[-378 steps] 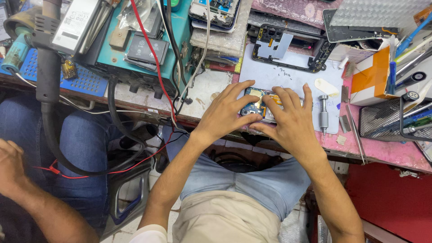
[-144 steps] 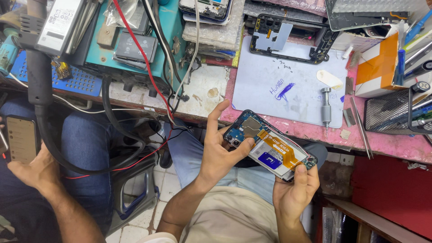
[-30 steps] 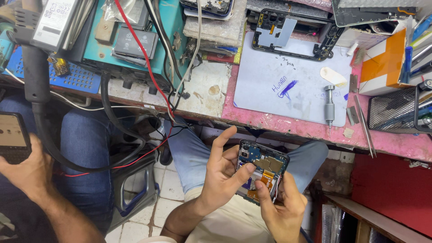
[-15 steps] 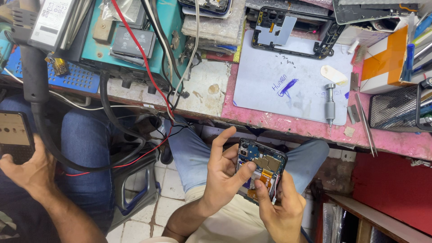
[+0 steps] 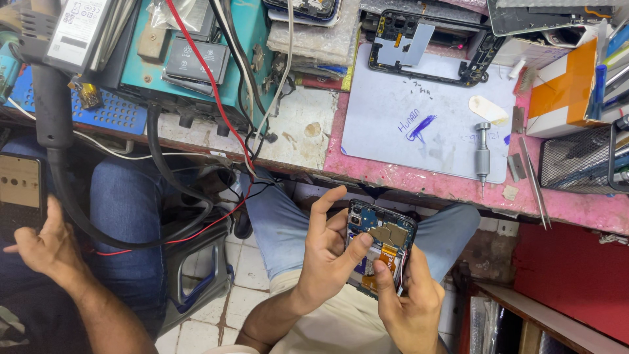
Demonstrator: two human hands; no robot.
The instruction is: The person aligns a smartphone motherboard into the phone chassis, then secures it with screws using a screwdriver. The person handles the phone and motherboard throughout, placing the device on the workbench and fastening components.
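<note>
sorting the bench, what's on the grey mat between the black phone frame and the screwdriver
Head view: only bare grey mat with blue pen marks between phone frame and screwdriver.

- The opened phone (image 5: 380,246) sits between left hand (image 5: 331,252) and right hand (image 5: 409,301).
- Screwdriver (image 5: 483,152) lies on the mat (image 5: 419,98) at one o'clock.
- Mesh basket (image 5: 576,160) stands at two o'clock.

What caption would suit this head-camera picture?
Both hands, left hand and right hand, hold an opened phone over the lap, below a cluttered pink workbench.

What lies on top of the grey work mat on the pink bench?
On the grey mat lie a small screwdriver, a pale scrap and part of a black phone frame. The bench beneath the mat is covered.
</note>
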